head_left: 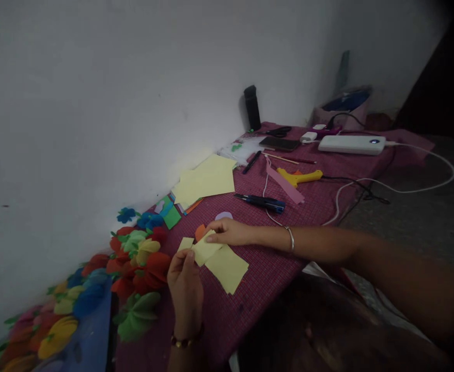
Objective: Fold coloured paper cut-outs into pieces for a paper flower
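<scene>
Counter (222,323) has a reddish checked cloth (265,274) — right against a pale wall (114,93), grey floor (412,219) beside it. Left hand (186,284) and right hand (229,232) both pinch yellow paper (206,250).

Seen from my remote post, a maroon checked surface (265,269) carries pale yellow paper pieces (229,268), red and green petalled ornaments (149,274), a dark blue tool (263,203), a pink strip (285,185) and a yellow glue gun (300,177); farther back I see scissors (280,132), a flat dark device (280,143) and a white power bank (348,145).
</scene>
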### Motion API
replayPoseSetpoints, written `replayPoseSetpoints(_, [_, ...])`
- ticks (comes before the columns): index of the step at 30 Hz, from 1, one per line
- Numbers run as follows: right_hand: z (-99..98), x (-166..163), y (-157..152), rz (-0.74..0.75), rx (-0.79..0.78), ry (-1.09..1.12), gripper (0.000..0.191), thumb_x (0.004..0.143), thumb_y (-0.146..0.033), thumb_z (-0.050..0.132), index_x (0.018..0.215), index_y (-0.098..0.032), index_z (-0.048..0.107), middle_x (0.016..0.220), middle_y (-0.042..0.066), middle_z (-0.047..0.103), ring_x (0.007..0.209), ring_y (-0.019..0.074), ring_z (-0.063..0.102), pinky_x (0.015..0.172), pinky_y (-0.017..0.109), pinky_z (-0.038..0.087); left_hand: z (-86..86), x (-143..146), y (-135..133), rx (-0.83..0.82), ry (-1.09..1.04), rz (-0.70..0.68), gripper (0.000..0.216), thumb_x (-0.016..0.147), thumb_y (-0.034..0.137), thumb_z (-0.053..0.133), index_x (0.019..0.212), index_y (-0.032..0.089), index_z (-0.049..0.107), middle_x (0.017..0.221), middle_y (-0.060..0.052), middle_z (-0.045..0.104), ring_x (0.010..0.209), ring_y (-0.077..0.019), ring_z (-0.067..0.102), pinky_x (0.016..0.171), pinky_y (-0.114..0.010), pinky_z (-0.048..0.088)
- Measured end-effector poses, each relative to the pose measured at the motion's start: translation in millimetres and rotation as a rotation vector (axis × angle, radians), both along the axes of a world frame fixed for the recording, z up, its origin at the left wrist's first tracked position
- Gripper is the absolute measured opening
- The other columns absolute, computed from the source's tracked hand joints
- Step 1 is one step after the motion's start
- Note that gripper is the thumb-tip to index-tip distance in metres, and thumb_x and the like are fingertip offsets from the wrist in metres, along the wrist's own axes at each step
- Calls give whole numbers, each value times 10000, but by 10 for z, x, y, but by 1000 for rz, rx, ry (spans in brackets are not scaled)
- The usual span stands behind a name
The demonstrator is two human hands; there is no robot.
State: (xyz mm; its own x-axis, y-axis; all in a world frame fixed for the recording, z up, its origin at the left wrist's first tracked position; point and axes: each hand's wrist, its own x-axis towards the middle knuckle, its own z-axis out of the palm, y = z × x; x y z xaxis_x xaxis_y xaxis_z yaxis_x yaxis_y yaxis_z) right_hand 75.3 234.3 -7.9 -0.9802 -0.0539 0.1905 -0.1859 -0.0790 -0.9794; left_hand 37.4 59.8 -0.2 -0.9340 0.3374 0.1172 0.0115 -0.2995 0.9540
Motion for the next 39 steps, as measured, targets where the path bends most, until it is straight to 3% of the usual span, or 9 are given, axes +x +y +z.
replayPoseSetpoints(8, [8, 27, -11, -12, 131, 79, 370, 822, -466, 554, 919, -112, 598, 683, -16, 520, 576, 85, 455, 511, 194, 359, 34, 47, 16, -20, -53, 20, 267, 650, 338, 751, 737, 171, 563, 666, 31, 615, 599, -95, 573, 624, -226, 468])
replayPoseSetpoints(16, [100, 122, 21, -106, 613, 366, 322, 931, -342, 373, 756, -128, 539, 653, -12, 458, 602, 95, 416, 561, 218, 282, 10, 65, 26, -332, 256, 240, 163, 760, 324, 629, 749, 175, 566, 700, 33, 585, 642, -99, 542, 618, -217, 435])
replayPoseSetpoints(19, [105, 129, 29, -90, 704, 388, 321, 931, -309, 370, 675, -147, 474, 604, -26, 409, 562, 89, 378, 547, 225, 243, -33, 53, 30, -423, 381, 296, 116, 749, 284, 620, 742, 178, 576, 706, 27, 582, 672, -112, 546, 658, -233, 436])
replayPoseSetpoints(26, [83, 126, 3, -24, 777, 357, 266, 915, -291, 425, 697, -148, 478, 625, -21, 447, 570, 87, 393, 545, 222, 232, -109, 73, -4, -543, 540, 225, 138, 804, 330, 588, 803, 192, 593, 737, 14, 591, 692, -126, 561, 664, -243, 446])
replayPoseSetpoints(35, [76, 129, -25, -20, 741, 307, 285, 910, -276, 406, 650, -160, 429, 575, -38, 382, 547, 84, 349, 534, 224, 215, -93, 73, 28, -466, 472, 269, 139, 773, 313, 626, 823, 191, 581, 718, 24, 590, 670, -113, 567, 667, -236, 450])
replayPoseSetpoints(37, [78, 128, -29, -42, 677, 280, 293, 909, -287, 391, 645, -162, 418, 578, -39, 376, 551, 83, 352, 531, 219, 216, -59, 88, 29, -402, 375, 192, 214, 747, 326, 664, 891, 199, 571, 710, 36, 588, 650, -110, 563, 634, -229, 452])
replayPoseSetpoints(39, [74, 124, -25, -63, 617, 248, 300, 905, -308, 382, 643, -165, 407, 581, -40, 373, 547, 81, 353, 521, 213, 216, -17, 102, 26, -380, 238, 27, 284, 718, 343, 698, 926, 195, 573, 727, 30, 611, 641, -116, 568, 600, -230, 455])
